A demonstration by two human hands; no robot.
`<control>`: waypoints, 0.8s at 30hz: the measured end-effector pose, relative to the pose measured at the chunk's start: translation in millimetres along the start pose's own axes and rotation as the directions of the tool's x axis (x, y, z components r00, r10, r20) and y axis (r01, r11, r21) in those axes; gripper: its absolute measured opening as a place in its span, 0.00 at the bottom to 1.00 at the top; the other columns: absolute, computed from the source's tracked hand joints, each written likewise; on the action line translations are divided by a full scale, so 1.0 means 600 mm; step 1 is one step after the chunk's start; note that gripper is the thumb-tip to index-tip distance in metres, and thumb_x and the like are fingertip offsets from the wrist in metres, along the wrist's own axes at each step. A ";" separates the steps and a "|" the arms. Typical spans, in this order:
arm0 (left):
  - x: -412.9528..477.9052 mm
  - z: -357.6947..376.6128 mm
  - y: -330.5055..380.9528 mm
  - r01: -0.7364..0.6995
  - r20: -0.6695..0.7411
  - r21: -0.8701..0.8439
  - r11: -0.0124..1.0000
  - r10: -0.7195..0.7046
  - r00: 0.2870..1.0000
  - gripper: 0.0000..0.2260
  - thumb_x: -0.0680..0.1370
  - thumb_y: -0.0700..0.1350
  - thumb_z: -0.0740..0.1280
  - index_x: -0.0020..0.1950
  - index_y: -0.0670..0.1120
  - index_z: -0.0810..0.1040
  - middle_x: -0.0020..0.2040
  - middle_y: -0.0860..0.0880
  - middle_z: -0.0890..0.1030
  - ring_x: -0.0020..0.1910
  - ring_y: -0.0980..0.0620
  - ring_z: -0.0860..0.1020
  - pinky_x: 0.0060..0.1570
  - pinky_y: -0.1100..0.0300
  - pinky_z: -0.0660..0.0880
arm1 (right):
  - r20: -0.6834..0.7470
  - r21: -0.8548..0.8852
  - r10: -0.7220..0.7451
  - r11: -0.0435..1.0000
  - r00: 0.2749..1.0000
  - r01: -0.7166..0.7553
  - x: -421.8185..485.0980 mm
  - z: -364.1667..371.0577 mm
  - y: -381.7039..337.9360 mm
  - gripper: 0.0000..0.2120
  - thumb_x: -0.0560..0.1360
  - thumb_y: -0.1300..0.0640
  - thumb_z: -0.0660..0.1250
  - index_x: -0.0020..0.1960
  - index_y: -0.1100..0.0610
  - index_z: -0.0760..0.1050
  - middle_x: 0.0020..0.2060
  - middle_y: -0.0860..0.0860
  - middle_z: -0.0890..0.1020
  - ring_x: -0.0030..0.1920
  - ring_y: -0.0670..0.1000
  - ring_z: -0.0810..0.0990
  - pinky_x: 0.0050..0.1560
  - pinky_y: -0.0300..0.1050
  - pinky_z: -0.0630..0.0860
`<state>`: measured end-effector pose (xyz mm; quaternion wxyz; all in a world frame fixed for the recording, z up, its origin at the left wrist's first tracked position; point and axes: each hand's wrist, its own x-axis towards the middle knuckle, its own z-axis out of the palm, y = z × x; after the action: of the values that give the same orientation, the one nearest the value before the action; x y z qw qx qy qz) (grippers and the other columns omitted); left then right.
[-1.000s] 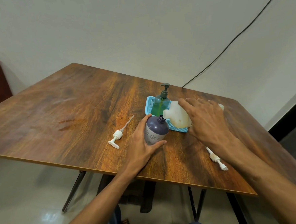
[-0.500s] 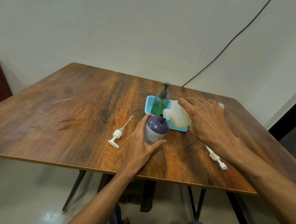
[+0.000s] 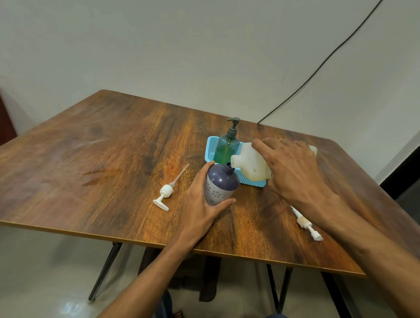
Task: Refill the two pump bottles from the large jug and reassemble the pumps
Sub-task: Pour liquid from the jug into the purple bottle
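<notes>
Take the purple bottle (image 3: 221, 184) as your landmark: rounded, smooth plastic, dark purple above and pale with flower prints below, neck open, standing on the glossy wood-grain desk (image 3: 105, 166). Left of it a white plastic pump (image 3: 165, 194) lies flat, its thin tube angled toward the far side. Your left hand (image 3: 202, 209) has its grip clamped on the bottle, thumb on the near side and fingers round the far left side. Just behind the bottle sits a light-blue perforated tray (image 3: 210, 149) holding an upright, clear green bottle (image 3: 226, 146) with a grey pump fitted. Right of the bottle, your right hand (image 3: 292, 173) grips the milky-white jug (image 3: 250, 164), tipped so its spout meets the bottle's neck. Further right and nearer you, a second white pump (image 3: 306, 223) lies on the desk.
</notes>
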<state>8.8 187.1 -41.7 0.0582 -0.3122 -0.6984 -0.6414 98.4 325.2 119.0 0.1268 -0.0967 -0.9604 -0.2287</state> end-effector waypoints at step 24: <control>-0.002 -0.001 0.005 -0.013 -0.001 -0.010 1.000 0.013 1.000 0.43 0.68 0.54 0.81 0.78 0.50 0.64 0.72 0.55 0.73 0.69 0.58 0.74 0.67 0.56 0.74 | 0.004 -0.001 -0.001 1.000 1.000 0.001 -0.002 -0.004 -0.001 0.38 0.70 0.49 0.77 0.73 0.48 0.61 0.69 0.53 0.75 0.66 0.59 0.74 0.62 0.59 0.72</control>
<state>10.8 185.9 -39.7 0.0612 -0.3169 -0.6929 -0.6447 99.9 323.4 120.7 0.1248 -0.0968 -0.9605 -0.2292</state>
